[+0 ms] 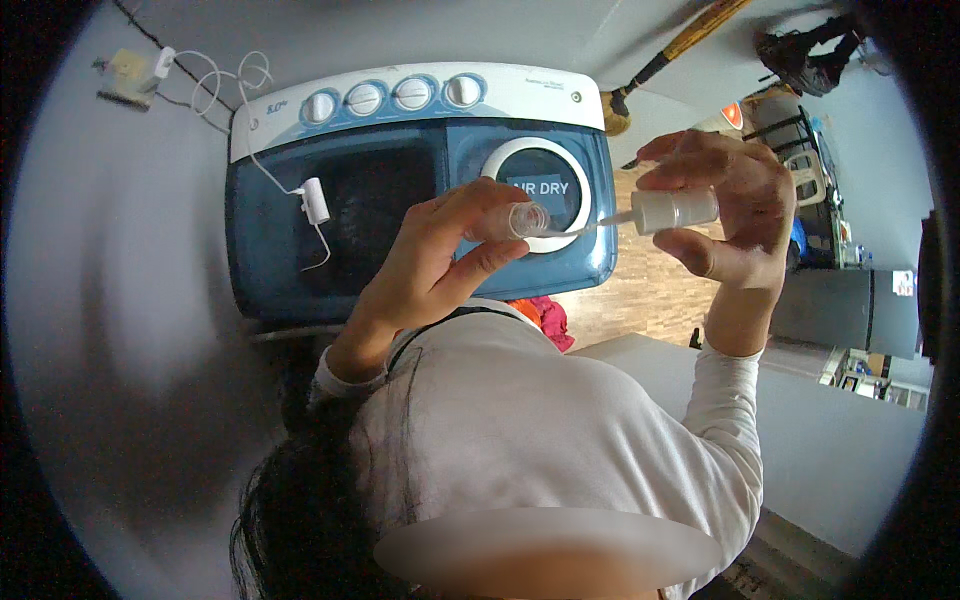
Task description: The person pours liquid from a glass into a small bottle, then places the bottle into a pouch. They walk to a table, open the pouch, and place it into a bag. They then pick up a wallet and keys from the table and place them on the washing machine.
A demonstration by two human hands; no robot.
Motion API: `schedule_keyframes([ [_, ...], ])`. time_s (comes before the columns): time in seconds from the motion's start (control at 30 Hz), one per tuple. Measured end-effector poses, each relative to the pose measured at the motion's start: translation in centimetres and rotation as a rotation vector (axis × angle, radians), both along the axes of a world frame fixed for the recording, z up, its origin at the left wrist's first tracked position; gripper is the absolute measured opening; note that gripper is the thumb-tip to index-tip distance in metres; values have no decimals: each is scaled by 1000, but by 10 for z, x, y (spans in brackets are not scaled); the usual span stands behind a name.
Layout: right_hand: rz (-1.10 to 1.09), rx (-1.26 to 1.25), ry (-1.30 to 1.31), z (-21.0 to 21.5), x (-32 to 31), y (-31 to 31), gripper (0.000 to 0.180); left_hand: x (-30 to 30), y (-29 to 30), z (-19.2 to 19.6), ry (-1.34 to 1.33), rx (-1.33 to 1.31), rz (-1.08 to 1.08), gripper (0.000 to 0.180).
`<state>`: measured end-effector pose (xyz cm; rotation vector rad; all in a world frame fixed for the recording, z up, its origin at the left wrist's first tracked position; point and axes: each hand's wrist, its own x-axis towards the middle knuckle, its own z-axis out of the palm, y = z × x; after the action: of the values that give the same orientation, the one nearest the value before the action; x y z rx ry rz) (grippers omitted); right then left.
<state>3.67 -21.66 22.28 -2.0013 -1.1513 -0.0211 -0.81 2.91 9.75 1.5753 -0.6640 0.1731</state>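
My left hand [430, 245] pinches a small clear plastic bottle [522, 219] between thumb and fingers, its open threaded mouth turned to the right. In my right hand [738, 205] is a white spray pump top with a clear cap [675, 210], gripped between thumb and fingers. A thin dip tube [595, 228] runs left from the pump top towards the bottle's mouth; whether its tip is inside I cannot tell. Both hands are raised above the right part of a blue and white twin-tub washing machine [530, 268].
A white plug adapter with a cord [315, 200] lies on the washer's left lid. Several knobs [413, 94] line its back panel. Behind it on the right stands a broom [690, 40]. Red cloth [550, 318] lies near its front edge. A grey cabinet [830, 310] stands far right.
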Motion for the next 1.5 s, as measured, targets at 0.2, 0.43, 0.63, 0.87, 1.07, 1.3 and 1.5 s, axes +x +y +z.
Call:
schedule_keyframes([
  [0.2, -97, -214, -151, 13, 1, 3, 42, 15, -8, 1, -134, 77, -31, 33],
  [0.43, 60, -287, -212, -3, 15, 15, 28, 26, -23, 2, -175, 112, -19, 34],
  [0.63, -80, -324, -142, -6, 14, 19, 19, 30, -32, 1, -197, 67, 39, 34],
  [0.87, -205, -268, -53, -11, 4, 26, 42, 35, -30, 0, -245, 112, 132, 34],
  [1.07, -195, -539, 23, 0, 0, 22, 36, 35, -31, 2, -344, 180, 130, 34],
  [1.3, -119, -436, -48, -4, 1, 26, 31, 34, -29, 5, -345, 236, 139, 33],
  [1.5, -156, -421, 49, -11, -3, 27, 36, 34, -32, 0, -197, 174, 39, 30],
])
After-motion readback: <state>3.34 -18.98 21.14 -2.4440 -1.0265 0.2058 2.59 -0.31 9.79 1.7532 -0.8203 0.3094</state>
